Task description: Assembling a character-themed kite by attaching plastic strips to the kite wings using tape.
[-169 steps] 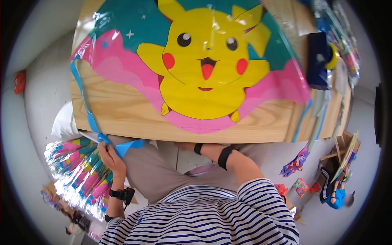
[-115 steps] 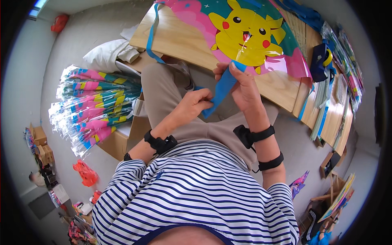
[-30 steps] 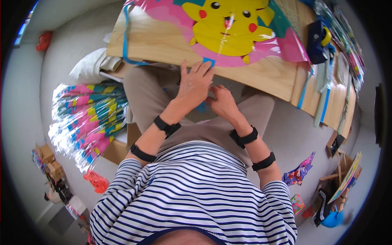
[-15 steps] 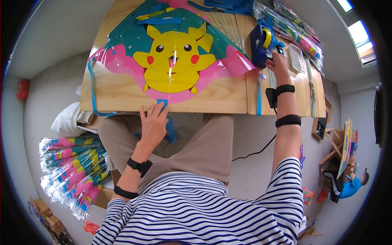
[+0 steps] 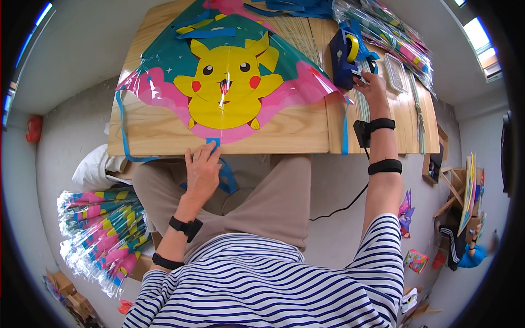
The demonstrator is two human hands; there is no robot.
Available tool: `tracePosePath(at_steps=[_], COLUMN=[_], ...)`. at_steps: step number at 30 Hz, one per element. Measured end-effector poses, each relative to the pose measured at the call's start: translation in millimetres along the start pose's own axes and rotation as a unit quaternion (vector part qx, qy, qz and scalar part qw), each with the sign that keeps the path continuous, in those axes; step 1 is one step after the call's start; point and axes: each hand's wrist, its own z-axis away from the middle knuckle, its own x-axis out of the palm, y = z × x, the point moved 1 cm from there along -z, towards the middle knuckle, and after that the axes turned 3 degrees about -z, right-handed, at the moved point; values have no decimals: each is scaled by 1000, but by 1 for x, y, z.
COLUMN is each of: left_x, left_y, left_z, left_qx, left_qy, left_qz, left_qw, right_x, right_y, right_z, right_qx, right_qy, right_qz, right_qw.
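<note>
A plastic kite (image 5: 183, 101), green and pink with a yellow cartoon animal, lies spread on the wooden table, its rounded lower end toward me. At that lower end my left hand (image 5: 203, 176) holds a blue ribbon (image 5: 213, 142) with its fingertips near the table edge. The rest of this ribbon hangs down behind the hand. To the right, my right hand (image 5: 373, 89) reaches to the front of a dark blue tape dispenser (image 5: 342, 60) carrying a yellow-cored roll (image 5: 353, 48). Its fingers pinch at the cutting end, seemingly on the clear tape, which hardly shows.
Blue strips (image 5: 210, 33) lie across the kite's upper part. Beyond the dispenser are wrapped kites (image 5: 394, 46), thin sticks (image 5: 295, 33) and a clear box (image 5: 396, 74). More bundled kites (image 5: 101, 235) sit low at left. A black cable (image 5: 344, 209) hangs at right; another person (image 5: 471, 256) sits farther off.
My view has shifted slightly, so the table and kite sit a little differently. The left hand stays at the ribbon; the right hand stays at the dispenser's front, its fingers slightly shifted.
</note>
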Motion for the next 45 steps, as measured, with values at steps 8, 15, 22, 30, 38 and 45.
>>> tracePosePath(at_steps=[8, 15, 22, 30, 38, 45], left_x=[0, 0, 1, 3, 3, 2], left_y=[-1, 1, -2, -1, 2, -2], left_z=[3, 0, 3, 3, 1, 6], left_qx=[-7, -4, -11, -10, -14, -23], left_qy=[-1, 8, 7, 9, 17, 19], left_qz=[6, 21, 11, 11, 9, 7], left_qw=[1000, 1000, 1000, 1000, 1000, 1000], right_x=[9, -9, 15, 2, 3, 31], right_y=[31, 58, 49, 61, 59, 52], right_z=[10, 21, 29, 0, 11, 23], right_qx=[-3, 103, 110, 53, -9, -47], right_qy=[37, 32, 20, 1, 26, 126], right_qz=[8, -332, -338, -247, -186, 13], right_qw=[999, 937, 934, 968, 982, 991])
